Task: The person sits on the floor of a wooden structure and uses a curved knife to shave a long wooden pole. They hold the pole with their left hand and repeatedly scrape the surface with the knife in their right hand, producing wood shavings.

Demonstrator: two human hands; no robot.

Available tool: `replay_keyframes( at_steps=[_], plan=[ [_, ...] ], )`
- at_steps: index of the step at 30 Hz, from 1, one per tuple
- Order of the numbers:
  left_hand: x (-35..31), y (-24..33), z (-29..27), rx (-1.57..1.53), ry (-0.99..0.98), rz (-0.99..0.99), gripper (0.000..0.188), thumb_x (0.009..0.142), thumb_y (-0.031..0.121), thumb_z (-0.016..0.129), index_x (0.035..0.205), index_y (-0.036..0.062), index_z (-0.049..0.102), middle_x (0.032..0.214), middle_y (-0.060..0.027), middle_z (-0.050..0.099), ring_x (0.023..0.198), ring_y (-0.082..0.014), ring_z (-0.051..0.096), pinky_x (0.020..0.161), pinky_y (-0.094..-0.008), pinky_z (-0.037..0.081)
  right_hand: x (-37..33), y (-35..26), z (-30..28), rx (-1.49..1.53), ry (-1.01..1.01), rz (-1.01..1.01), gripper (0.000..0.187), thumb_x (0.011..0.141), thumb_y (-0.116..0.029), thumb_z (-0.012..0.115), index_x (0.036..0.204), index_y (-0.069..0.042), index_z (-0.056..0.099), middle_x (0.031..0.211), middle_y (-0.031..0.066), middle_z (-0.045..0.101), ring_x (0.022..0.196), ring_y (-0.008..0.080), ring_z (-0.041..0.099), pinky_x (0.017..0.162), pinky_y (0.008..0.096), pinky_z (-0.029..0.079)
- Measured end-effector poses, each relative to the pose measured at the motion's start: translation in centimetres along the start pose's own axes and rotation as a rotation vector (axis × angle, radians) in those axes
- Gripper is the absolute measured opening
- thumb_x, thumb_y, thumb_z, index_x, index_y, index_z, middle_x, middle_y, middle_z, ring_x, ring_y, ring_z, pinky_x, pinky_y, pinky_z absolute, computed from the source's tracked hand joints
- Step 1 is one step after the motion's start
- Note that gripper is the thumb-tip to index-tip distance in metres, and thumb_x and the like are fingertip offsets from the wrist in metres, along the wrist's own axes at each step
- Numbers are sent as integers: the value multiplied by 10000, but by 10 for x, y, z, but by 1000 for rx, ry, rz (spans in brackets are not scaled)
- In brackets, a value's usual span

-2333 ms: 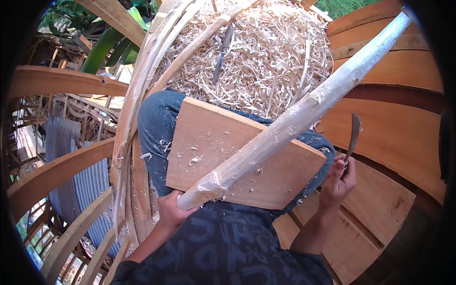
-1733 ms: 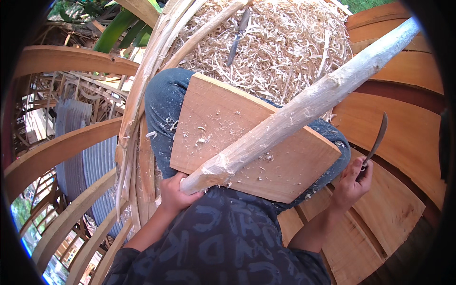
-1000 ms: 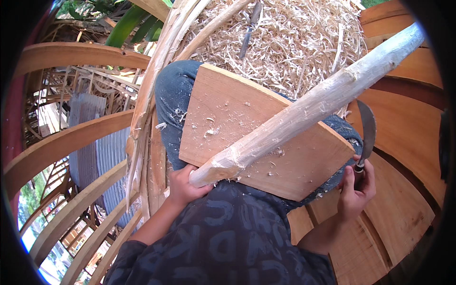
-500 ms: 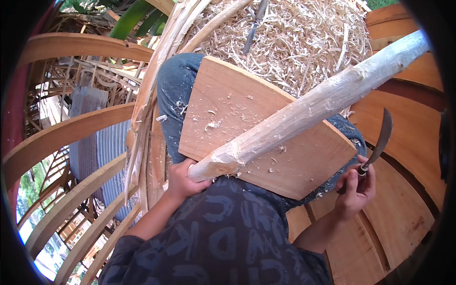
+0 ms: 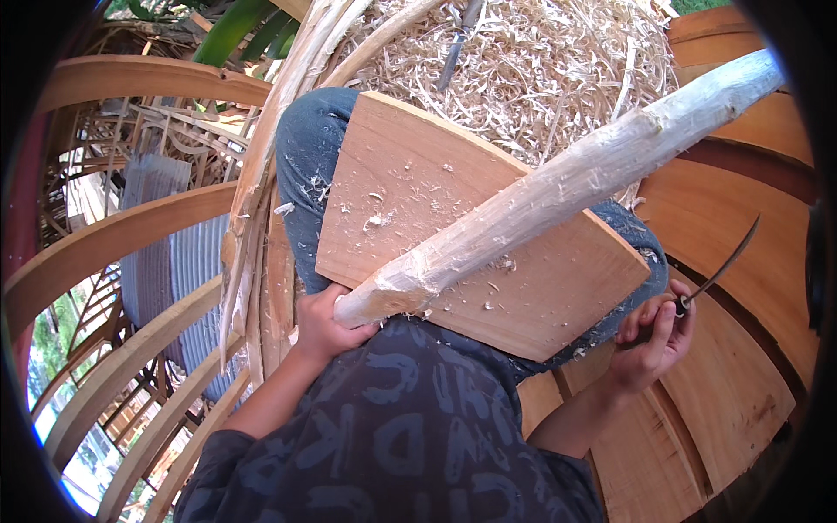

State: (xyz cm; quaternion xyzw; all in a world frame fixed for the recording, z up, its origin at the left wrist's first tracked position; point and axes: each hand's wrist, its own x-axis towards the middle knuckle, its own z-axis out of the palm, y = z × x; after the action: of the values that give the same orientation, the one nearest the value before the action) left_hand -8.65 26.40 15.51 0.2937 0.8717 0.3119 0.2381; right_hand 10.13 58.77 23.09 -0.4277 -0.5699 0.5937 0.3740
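A long, pale, peeled wooden pole (image 5: pixel 558 187) slants from my lap up to the far right. My left hand (image 5: pixel 327 322) is closed around its near end. Under the pole a flat wooden board (image 5: pixel 418 187) rests across my thighs, sprinkled with small shavings. Off to the right, clear of the pole, my right hand (image 5: pixel 656 340) grips the dark handle of a curved knife (image 5: pixel 728 261). Its thin blade points up and to the right. The palm side of that hand faces up, and most of the handle is hidden by the fingers.
Beyond my knees lies a heap of curly wood shavings (image 5: pixel 532 74) with a dark stick (image 5: pixel 460 44) on it. Long split strips of wood (image 5: pixel 248 235) run along my left. Curved wooden ribs (image 5: pixel 131 231) arch at the left; curved planks (image 5: pixel 715 401) line the right.
The knife has turned in my right hand, so its blade now leans farther right and shows edge-on. My left hand keeps its hold on the pole. The whole view has shifted slightly.
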Motion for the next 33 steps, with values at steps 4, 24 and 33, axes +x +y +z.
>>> replay_keyframes(
  at_steps=[4,24,33],
  plan=[
    [2,2,1,0,6,13,463,538,348,849,773,25,615,672,-156,658,619,-304,678,562,-361,520,-37,16,20,-295,-400,-53,207,808,-130,737,910,-3,610,628,25,568,500,98,523,480,220,386],
    [7,12,-3,-55,-31,-34,454,553,343,863,780,31,625,677,-153,658,620,-312,672,567,-371,517,-31,9,66,-1043,-349,-320,373,745,-352,787,679,-46,585,523,92,475,447,249,473,442,337,370],
    [6,7,-5,-53,-55,-25,475,541,342,870,790,19,627,681,-149,664,626,-307,676,572,-367,519,15,-21,-14,-799,137,-122,470,974,-374,557,655,-31,518,583,-89,374,545,44,339,476,234,226]
  ],
)
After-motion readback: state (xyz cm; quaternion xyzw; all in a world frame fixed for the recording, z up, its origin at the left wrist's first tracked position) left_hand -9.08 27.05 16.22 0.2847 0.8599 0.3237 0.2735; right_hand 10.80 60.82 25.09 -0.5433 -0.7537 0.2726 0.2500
